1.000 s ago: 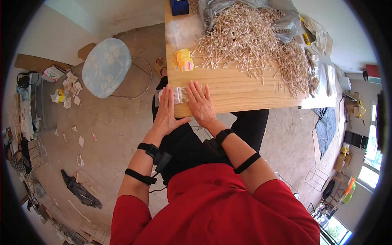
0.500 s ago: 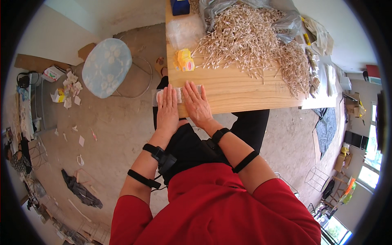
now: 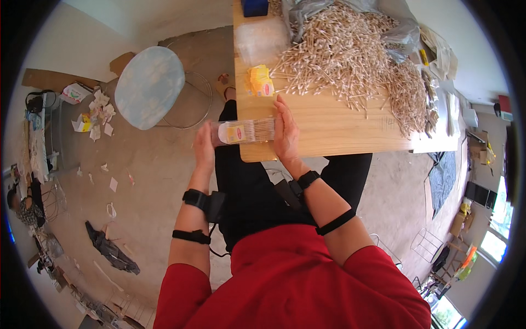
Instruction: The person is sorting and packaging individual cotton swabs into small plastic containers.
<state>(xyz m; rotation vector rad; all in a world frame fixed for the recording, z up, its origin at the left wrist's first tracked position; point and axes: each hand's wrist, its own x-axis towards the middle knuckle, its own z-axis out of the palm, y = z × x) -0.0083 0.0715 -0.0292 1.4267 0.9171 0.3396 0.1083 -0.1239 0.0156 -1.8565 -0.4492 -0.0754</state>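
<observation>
Between my two hands lies a clear plastic pack of cotton swabs with a yellow and white card at its left end. It spans the table's left front corner and sticks out past the edge. My left hand, slightly blurred, is upright against the pack's left end, its fingers stretched out. At the other end, over the table, my right hand has its palm turned to the pack and its fingers straight. Just beyond are several yellow cards, and a large heap of loose cotton swabs covers the back of the table.
Clear plastic sleeves and a blue box are at the table's back left. A grey plastic bag edges the heap. Left of the table stands a stool with a pale blue cover. Paper scraps litter the floor.
Both hands have lifted off the top of the pack and spread to its two ends. The pack and its yellow card are now exposed. The view has shifted slightly.
</observation>
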